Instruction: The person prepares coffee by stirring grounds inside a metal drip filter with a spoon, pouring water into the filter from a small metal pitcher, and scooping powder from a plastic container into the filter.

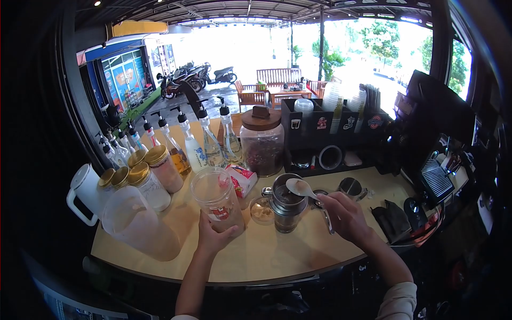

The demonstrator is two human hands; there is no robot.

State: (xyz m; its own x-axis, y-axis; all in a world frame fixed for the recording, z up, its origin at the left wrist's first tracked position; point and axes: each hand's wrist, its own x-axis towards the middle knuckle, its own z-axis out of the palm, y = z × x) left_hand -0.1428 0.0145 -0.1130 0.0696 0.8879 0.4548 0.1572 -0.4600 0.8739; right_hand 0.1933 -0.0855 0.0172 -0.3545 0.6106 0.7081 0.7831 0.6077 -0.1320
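My left hand [215, 234] is wrapped round the lower part of a clear plastic cup [217, 194] with a red and white logo, standing on the wooden counter [240, 266]. In my right hand [344, 216] is a spoon [301, 186], its bowl over the open top of a metal drip filter [288, 201]. The filter sits on a glass [286, 223], and dark contents show inside it. Between cup and filter lies a small clear dish [262, 209]. Behind them is a red and white packet [241, 180].
Pump bottles [202, 141] and gold-lidded jars [141, 181] line the left back. A frosted pitcher [133, 218] and white jug [84, 186] stand left. A wooden-lidded jar [261, 144] and black cup organizer [330, 133] are behind; a metal cup [350, 188] stands right.
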